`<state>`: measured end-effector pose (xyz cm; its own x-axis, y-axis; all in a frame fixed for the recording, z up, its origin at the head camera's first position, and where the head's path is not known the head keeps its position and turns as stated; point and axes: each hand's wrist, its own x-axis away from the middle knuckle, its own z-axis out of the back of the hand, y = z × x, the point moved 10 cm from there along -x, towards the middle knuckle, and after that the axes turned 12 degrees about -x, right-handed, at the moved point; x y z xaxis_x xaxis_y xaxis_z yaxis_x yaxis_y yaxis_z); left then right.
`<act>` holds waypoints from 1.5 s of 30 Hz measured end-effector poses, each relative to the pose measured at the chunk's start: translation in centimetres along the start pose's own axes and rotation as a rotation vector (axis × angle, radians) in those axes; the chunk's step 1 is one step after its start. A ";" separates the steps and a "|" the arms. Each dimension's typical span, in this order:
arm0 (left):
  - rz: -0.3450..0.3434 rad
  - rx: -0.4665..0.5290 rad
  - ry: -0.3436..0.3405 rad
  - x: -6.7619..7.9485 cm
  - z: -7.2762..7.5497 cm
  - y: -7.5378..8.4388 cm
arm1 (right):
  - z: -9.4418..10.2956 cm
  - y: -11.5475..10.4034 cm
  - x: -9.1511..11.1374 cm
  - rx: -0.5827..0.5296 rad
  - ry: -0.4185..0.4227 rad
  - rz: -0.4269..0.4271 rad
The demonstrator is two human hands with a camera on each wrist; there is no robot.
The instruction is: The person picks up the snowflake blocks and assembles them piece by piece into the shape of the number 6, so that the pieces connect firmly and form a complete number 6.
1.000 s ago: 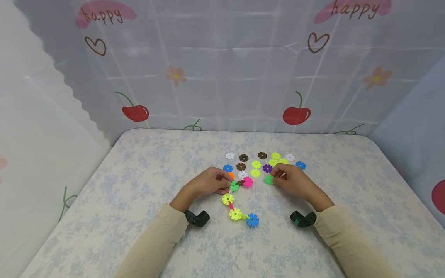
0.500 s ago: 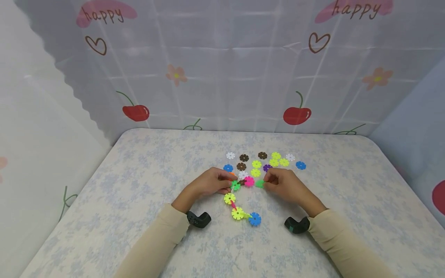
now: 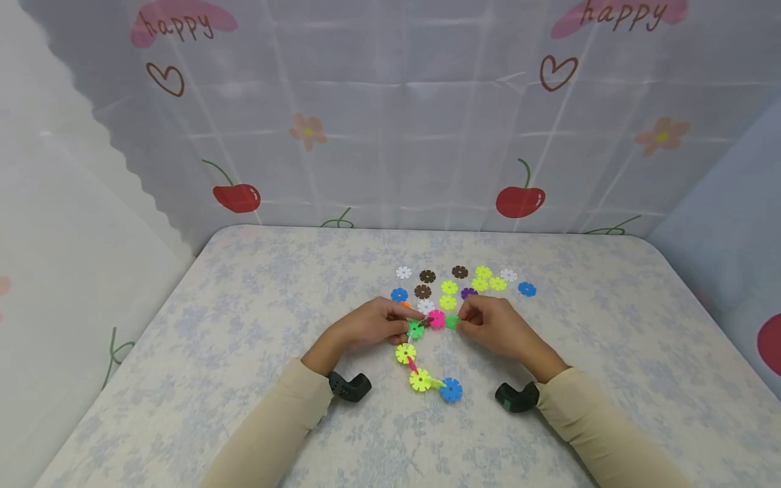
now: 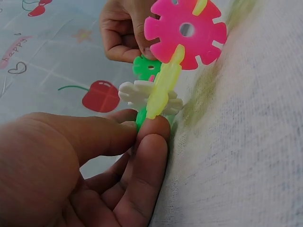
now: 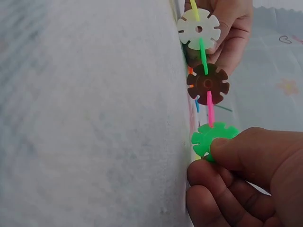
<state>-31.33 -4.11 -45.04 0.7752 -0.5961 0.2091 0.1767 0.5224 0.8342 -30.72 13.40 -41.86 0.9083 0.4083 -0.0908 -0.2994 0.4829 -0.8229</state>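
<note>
My left hand (image 3: pixel 373 321) pinches a green snowflake disc (image 3: pixel 415 330) of a linked chain; in the left wrist view its thumb and forefinger meet on that disc's edge. Between thumb and fingers, my right hand (image 3: pixel 499 325) holds another green disc (image 5: pixel 215 136). This disc meets the chain's pink end disc (image 3: pixel 436 319), seen edge-on in the right wrist view. A brown disc (image 5: pixel 208 85) and a white disc (image 5: pixel 199 29) follow along the chain. From the left hand the chain curves toward the person through yellow discs (image 3: pixel 420 380) to a blue disc (image 3: pixel 451 390).
Loose discs lie flat beyond the hands, among them a brown one (image 3: pixel 459 272), a yellow one (image 3: pixel 497 284), a white one (image 3: pixel 403 272) and a blue one (image 3: pixel 527 289). A patterned cloth covers the table (image 3: pixel 274 271); a printed curtain (image 3: pixel 390 135) stands behind it.
My right hand has moved left with its green disc, from beside the loose discs to the pink end disc. My left hand stays near its place; the chain's near end shifts slightly right.
</note>
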 end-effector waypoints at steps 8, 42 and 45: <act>-0.040 -0.145 -0.034 0.1 -0.8 1.0 | -0.5 0.0 -0.1 0.012 -0.031 0.001; -0.011 -0.211 -0.058 0.1 -0.9 0.9 | -0.5 0.1 -0.2 -0.036 -0.057 0.006; -0.019 -0.196 -0.063 0.1 -0.8 0.9 | 0.8 0.7 -0.3 0.014 -0.045 -0.027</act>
<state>-30.59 -3.23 -44.63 0.7324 -0.6408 0.2303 0.3107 0.6154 0.7244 -31.41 14.26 -41.91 0.9022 0.4293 -0.0428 -0.2790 0.5049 -0.8168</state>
